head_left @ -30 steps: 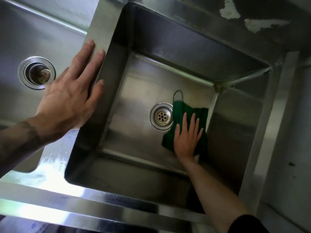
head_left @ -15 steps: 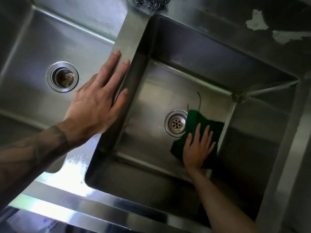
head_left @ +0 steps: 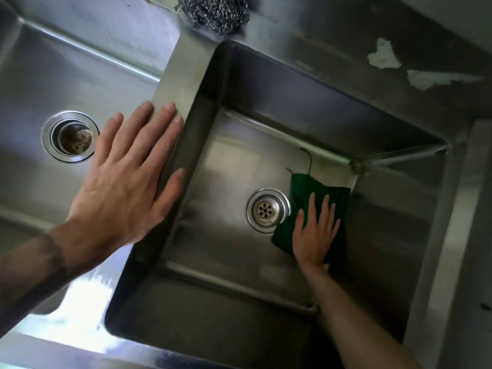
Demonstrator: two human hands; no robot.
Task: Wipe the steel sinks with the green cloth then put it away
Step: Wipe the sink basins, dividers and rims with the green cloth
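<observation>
The right hand (head_left: 315, 233) lies flat and palm down on the green cloth (head_left: 302, 186), its fingers straight and slightly fanned, none of them curled round the fabric; it presses rather than grips; the fingertips point toward the far wall of the right sink (head_left: 292, 97), and the bare forearm reaches steeply down into the basin from the lower right. The cloth is rumpled on the floor of this sink, just right of the drain (head_left: 267, 210), with its left edge touching or overlapping the drain's rim and its far right corner close to the foot of the right wall; a dark thread trails from its far edge across the steel. The left hand (head_left: 125, 187) is likewise open, with the fingers straight and a little apart; its fingertips and thumb rest on the steel divider (head_left: 178, 83) between the two basins, the thumb lying along the divider's edge at the right sink's lip, while the palm hangs over the left sink (head_left: 80, 70); whether the palm bears on anything cannot be told. The left forearm enters from the lower left, with a dark tattooed band (head_left: 50, 259) near the wrist; the left sink's drain (head_left: 70, 135) sits just beyond the little finger; a steel wool scourer (head_left: 215, 14) rests on the back ledge at the divider's far end.
</observation>
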